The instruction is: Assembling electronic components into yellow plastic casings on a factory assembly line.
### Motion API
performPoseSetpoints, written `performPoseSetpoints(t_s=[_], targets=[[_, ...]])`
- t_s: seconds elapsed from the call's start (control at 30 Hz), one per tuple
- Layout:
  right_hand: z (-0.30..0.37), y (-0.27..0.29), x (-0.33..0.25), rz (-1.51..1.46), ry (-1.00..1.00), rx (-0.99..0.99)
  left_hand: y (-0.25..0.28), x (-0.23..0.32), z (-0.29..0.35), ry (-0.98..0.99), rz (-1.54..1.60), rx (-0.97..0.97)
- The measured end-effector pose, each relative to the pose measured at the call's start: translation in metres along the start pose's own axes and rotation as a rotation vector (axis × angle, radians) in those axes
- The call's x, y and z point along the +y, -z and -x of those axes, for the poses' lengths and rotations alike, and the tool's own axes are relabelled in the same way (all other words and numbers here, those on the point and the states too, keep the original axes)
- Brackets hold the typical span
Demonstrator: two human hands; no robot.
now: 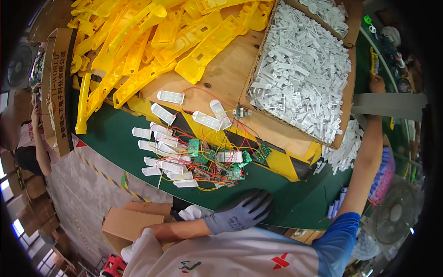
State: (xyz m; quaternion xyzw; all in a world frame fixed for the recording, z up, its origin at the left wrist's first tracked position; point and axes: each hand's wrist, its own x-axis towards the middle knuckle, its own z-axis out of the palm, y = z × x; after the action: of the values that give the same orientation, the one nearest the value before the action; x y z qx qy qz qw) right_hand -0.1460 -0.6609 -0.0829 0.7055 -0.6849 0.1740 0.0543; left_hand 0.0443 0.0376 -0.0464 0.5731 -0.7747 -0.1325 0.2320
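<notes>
My left hand (242, 213), in a grey glove with dark fingertips, lies at the near edge of the green table (295, 198). Its fingers are stretched out and hold nothing. My right arm reaches far out to the right, and the bare right hand (377, 84) closes on the lower end of a yellow plastic casing (374, 61). Just beyond my left hand lies a tangle of red and yellow wires with green circuit boards (203, 154). White LED light strips (170, 150) are wired to them.
Yellow plastic casings (152, 44) are heaped on a wooden board at the far left. A carton (251, 104) full of small white plastic parts stands right of centre, with more white parts (344, 150) beside it. Purple cylinders (336, 205) lie near my right arm. Another person (32, 138) is at left.
</notes>
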Motion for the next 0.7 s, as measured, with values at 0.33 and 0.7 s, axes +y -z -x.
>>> performPoseSetpoints(t_s=[0.33,0.7], targets=[[0.232,0.149,-0.004,-0.194,0.245,0.052,0.010,-0.004,0.024,-0.017,-0.034,0.053],[0.479,0.229,-0.186,-0.536,0.771,-0.317,-0.002,-0.002,0.017,-0.121,-0.050,0.126]])
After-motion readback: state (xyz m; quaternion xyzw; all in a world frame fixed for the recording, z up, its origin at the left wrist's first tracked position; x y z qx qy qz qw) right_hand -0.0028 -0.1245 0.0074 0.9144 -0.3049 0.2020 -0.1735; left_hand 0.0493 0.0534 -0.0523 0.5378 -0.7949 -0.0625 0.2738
